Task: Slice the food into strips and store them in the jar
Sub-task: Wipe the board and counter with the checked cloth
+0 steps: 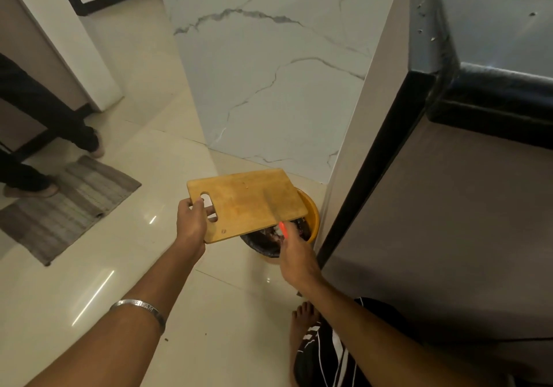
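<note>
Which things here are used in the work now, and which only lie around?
In use: wooden cutting board, left hand, right hand, red-handled knife, yellow bin with black liner.
Lying about: grey striped mat, black countertop.

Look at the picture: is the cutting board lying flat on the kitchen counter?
No: the left hand holds the cutting board in the air over the yellow bin on the floor.

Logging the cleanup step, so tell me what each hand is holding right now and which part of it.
The left hand grips the wooden cutting board at its handle-slot end. The right hand holds the knife by its red handle.
</note>
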